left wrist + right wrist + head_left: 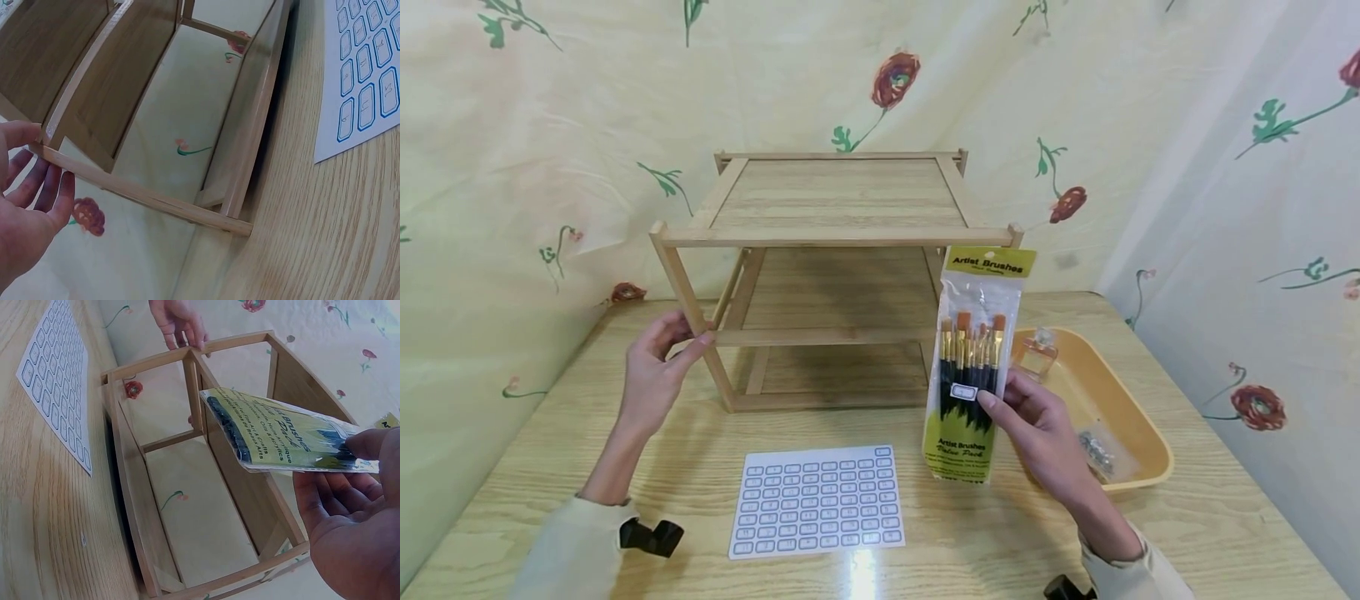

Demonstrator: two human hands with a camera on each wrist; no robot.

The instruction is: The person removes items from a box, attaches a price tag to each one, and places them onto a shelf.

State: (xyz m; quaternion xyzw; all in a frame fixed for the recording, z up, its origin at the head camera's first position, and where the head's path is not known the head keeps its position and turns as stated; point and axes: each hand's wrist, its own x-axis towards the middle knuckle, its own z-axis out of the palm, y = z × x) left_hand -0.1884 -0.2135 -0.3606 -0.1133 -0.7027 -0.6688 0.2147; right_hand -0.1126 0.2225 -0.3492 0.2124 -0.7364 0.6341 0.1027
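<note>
A clear pack of artist brushes (973,367) with a green header stands upright in my right hand (1037,429), thumb in front and fingers behind. In the right wrist view that pack (281,437) is seen from its lower end, pinched by the right hand (350,519). A three-tier wooden shelf (842,336) stands at the middle of the table. My left hand (658,358) grips its left front post at the middle tier. In the left wrist view the left hand (34,194) has thumb and fingers about the wooden post (144,194).
A sheet of small numbered labels (817,502) lies in front of the shelf. To the right sits a yellow tray (1138,417) holding a small glass bottle (1037,352) and a clear bag of metal bits (1097,452). Flower-printed cloth (820,75) hangs behind.
</note>
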